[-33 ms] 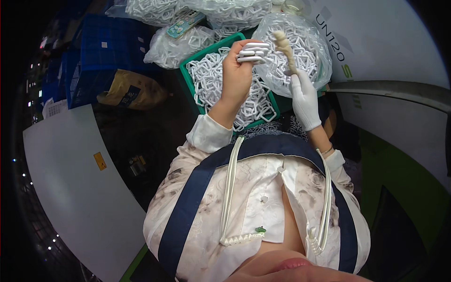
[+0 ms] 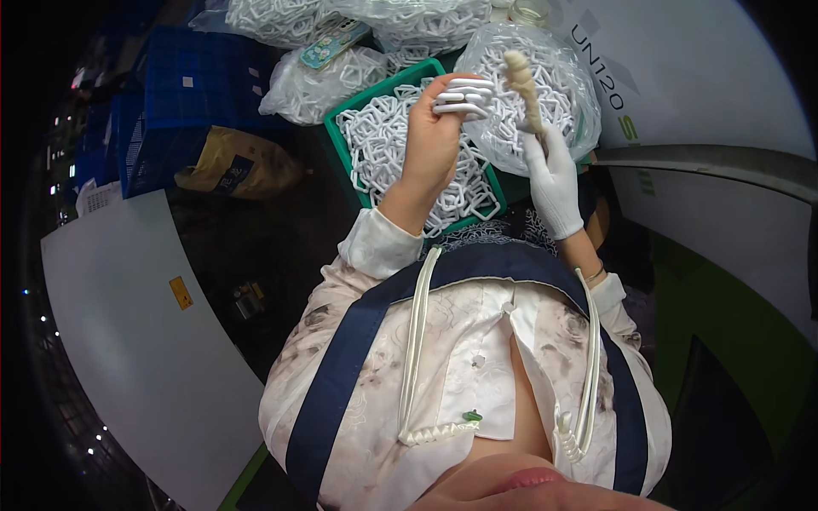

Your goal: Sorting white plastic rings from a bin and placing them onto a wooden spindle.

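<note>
My bare left hand (image 2: 429,132) is closed around several white plastic chain links (image 2: 465,97), stacked side by side between thumb and fingers. Below it lies a green tray (image 2: 381,89) full of loose white links. My right hand (image 2: 555,189), in a white knit glove, grips the lower end of a lumpy stick-like tool (image 2: 522,89) wrapped in beige material. The tool stands nearly upright, its rounded end pointing away from me, a little to the right of the held links and apart from them. What sits at its gripped end is mostly hidden by the glove.
An open clear plastic bag (image 2: 569,89) of white links stands behind my right hand. More filled bags (image 2: 307,92) lie at the back, one with a patterned phone-like case (image 2: 336,44) on it. Blue crates (image 2: 204,94) and a brown paper sack (image 2: 234,162) are left; a pale machine panel (image 2: 707,77) is right.
The wrapped tool's far end has tipped slightly to the right and away from me. The links in my left hand have shifted a touch to the right.
</note>
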Demonstrator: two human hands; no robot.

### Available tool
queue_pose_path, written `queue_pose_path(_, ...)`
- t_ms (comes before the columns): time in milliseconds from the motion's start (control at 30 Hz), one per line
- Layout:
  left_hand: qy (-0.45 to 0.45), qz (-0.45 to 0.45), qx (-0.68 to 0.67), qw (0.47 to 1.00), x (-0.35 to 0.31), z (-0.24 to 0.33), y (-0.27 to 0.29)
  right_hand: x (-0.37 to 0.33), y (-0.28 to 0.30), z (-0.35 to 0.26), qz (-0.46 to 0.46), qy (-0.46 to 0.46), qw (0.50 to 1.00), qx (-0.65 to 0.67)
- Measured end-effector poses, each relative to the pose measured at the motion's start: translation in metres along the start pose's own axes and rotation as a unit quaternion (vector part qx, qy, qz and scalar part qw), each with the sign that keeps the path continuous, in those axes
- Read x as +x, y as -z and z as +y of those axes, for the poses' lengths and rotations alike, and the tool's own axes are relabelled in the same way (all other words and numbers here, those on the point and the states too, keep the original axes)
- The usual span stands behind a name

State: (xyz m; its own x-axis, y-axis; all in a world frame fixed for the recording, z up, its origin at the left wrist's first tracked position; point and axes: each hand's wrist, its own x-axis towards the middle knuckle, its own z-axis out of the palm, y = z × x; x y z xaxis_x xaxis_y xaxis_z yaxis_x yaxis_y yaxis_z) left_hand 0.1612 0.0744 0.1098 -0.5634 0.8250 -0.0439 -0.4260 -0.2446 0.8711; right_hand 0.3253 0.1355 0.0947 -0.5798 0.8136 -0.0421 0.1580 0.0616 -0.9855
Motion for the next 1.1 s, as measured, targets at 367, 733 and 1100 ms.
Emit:
queue_pose_path(367, -0.006, -0.045, 0.121, 0.992, -0.02, -0.01, -0.022, 0.011, 0.004, -0.028, -0.049, 0.042, 0.996, 0.069)
queue_pose_path(733, -0.249, -0.062, 0.414, 0.873, -0.02, 0.017, -0.029, 0.008, 0.002, -0.032, -0.079, 0.063, 0.99, 0.096)
queue_pose_path(1100, -0.295, -0.047, 0.421, 0.857, -0.023, 0.021, -0.04, -0.002, -0.004, -0.044, -0.113, -0.136, 0.915, 0.362)
